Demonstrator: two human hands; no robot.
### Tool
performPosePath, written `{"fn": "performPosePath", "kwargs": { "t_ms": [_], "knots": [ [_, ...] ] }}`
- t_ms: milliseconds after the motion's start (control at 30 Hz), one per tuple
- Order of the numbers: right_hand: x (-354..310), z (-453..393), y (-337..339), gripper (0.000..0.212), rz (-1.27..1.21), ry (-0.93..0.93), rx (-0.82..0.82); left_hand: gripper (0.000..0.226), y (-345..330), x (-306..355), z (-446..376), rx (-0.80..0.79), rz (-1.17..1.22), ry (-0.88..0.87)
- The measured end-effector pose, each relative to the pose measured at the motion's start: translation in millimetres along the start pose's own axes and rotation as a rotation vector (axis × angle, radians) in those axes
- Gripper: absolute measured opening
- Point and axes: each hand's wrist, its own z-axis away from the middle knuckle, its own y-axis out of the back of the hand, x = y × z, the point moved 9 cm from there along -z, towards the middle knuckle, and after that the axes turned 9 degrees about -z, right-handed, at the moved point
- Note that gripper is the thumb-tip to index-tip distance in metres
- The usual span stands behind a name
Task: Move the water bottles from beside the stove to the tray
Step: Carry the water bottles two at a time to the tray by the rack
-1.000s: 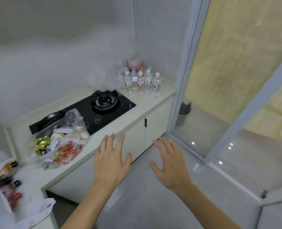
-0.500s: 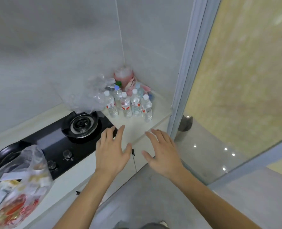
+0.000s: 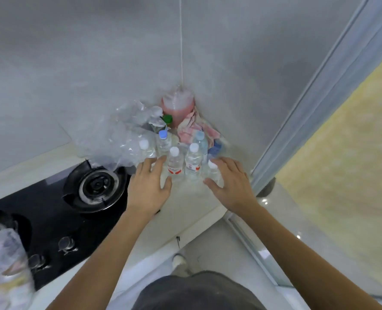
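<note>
A pale cream, smooth worktop (image 3: 199, 204) runs into a corner of matte grey wall tiles (image 3: 74, 63), with a grey metal door frame (image 3: 319, 97) and glossy grey floor tiles (image 3: 308, 220) on its right side. Set into the worktop is a glossy black glass stove (image 3: 51, 211) with a round black cast burner (image 3: 95, 186) and clear round knobs. Just beside the stove, in the corner, stands a tight cluster of small clear plastic water bottles (image 3: 175, 165) with white or pale blue caps and red-and-white labels. Behind them sit a rounded pink-filled plastic jug (image 3: 177, 106), a crumpled pink-and-white cloth (image 3: 192, 128) and a crinkled clear plastic bag (image 3: 118, 135). The left hand (image 3: 148, 186) reaches to the cluster's left edge with fingers spread and nearly straight, gripping nothing. The right hand (image 3: 230, 182) comes to the right edge, fingers loosely bent around the rightmost bottle's cap, not clearly closed on it. A blurred translucent bag (image 3: 4, 265) fills the lower left
</note>
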Motion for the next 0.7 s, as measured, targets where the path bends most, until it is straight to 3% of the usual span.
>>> {"fn": "performPosePath", "kwargs": {
  "t_ms": [133, 267, 467, 700],
  "knots": [
    [15, -65, 9, 0.071, -0.076, -0.070, 0.000, 0.062, -8, -16, -65, -0.016, 0.045, 0.018],
    [35, -120, 2, 0.058, -0.132, -0.133, -0.046, 0.063, -17, -34, -117, -0.041, 0.063, 0.044],
    [84, -184, -54, 0.073, -0.251, -0.138, -0.211, 0.065, -48, -51, -169, -0.284, -0.047, 0.074],
    [79, -207, -84, 0.059, -0.286, -0.120, -0.390, 0.068, -78, -58, -197, -0.441, -0.048, 0.157]
  ]
}}
